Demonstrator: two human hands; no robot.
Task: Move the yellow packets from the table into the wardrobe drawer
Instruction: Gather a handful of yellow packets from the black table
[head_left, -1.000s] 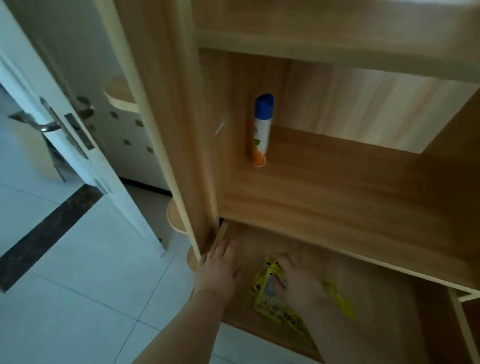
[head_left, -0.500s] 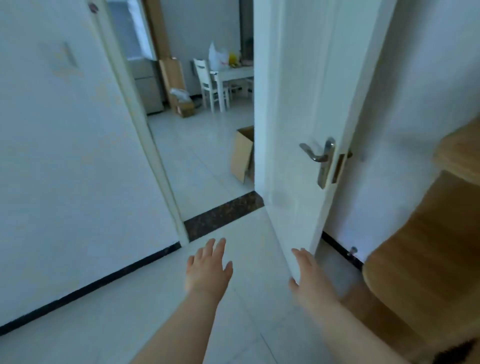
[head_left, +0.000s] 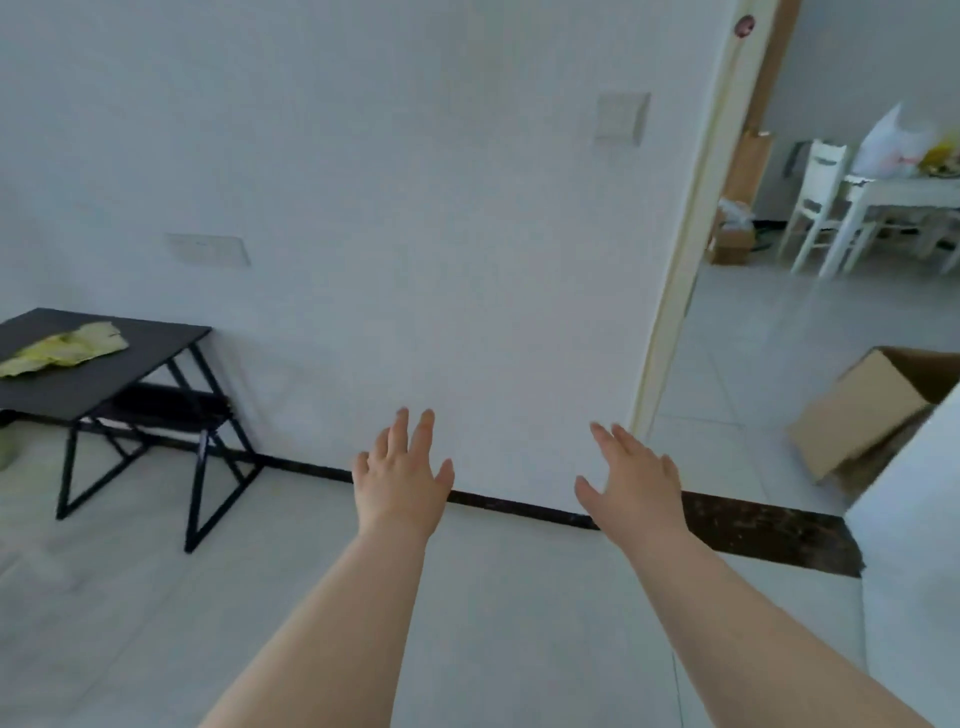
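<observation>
Item: yellow packets (head_left: 62, 348), a loose heap lying on the near-left part of the black folding table (head_left: 140, 358) against the wall, well apart from both hands. Left hand (head_left: 400, 478): fingers straight and spread, holding nothing. Right hand (head_left: 631, 480): likewise loose and empty, level with the left. Step in hand, as judged: reaching the table for a load. Turn left, close in squarely, then slide flat fingers under the heap from both sides so that the thin packets lift as one stack (such packets likely slip off one another). Wardrobe drawer: not in view. Containers: cardboard box (head_left: 862, 410) tipped on the floor past the doorway, mouth in shadow, contents cannot be told; a smaller carton (head_left: 730, 247) in the far room, something pale on top; white bag (head_left: 888, 145) on the far white table (head_left: 904, 189), contents hidden.
</observation>
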